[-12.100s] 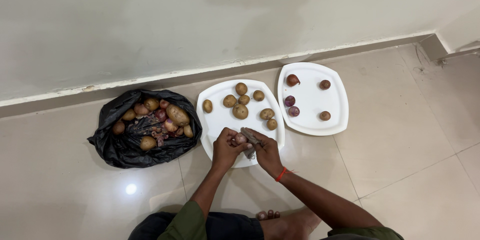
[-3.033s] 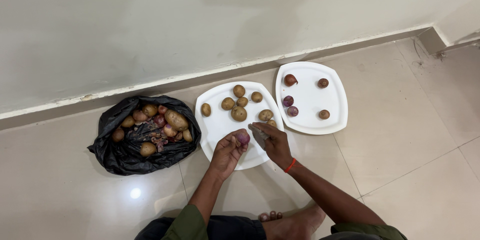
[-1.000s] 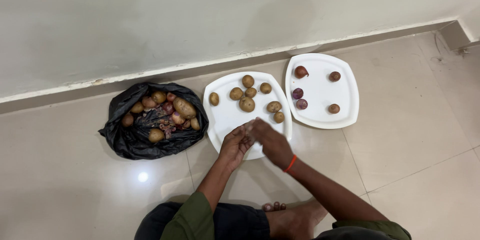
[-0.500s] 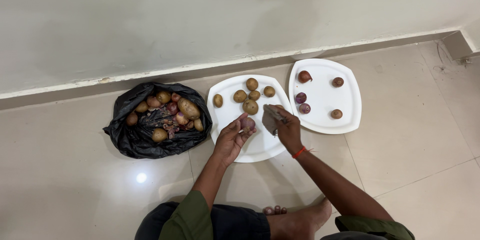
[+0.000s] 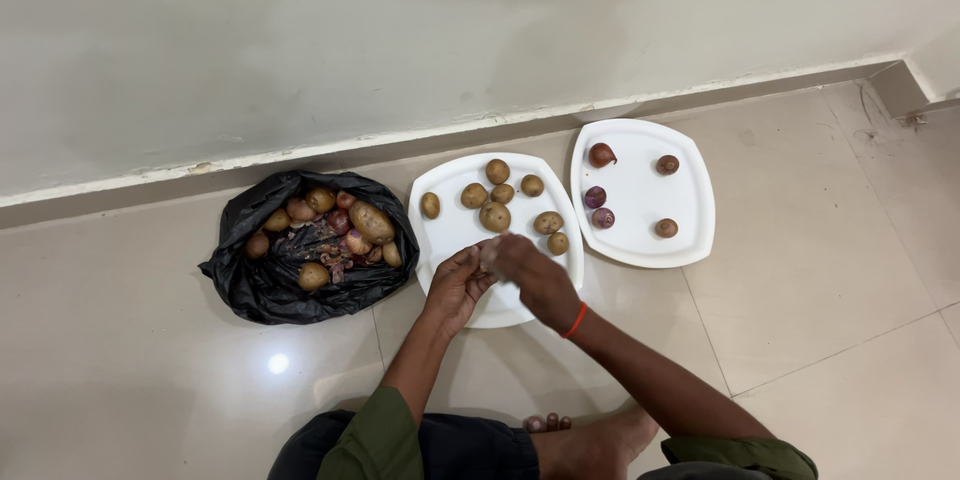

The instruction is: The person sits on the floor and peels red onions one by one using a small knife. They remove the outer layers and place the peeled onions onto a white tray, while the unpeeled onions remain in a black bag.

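Floor point(image 5: 820, 320): pale glossy tiles, carrying everything; a grey wall point(image 5: 400, 30) runs along its far edge.
Black bag point(image 5: 262, 285): lies open on the floor at the left, holding brown potatoes, a few reddish onions and loose skins.
Middle plate point(image 5: 450, 230): white, squarish, just right of the bag; seven brown potatoes point(image 5: 494, 216) sit on its far half, the near half partly covered by the hands.
Right plate point(image 5: 680, 195): white, edge nearly touching the middle plate; five small onions point(image 5: 602, 218) lie well apart on it, two purple and peeled, three reddish-brown.
Left hand point(image 5: 456, 286): over the near part of the middle plate, fingers curled up around a small thing that is mostly hidden.
Right hand point(image 5: 530, 275): meets the left hand above the same plate, fingers folded over it; blurred, so what it grips cannot be told. An orange thread point(image 5: 574, 321) circles the wrist.
Held thing: between the two hands, above the middle plate, too hidden to name.
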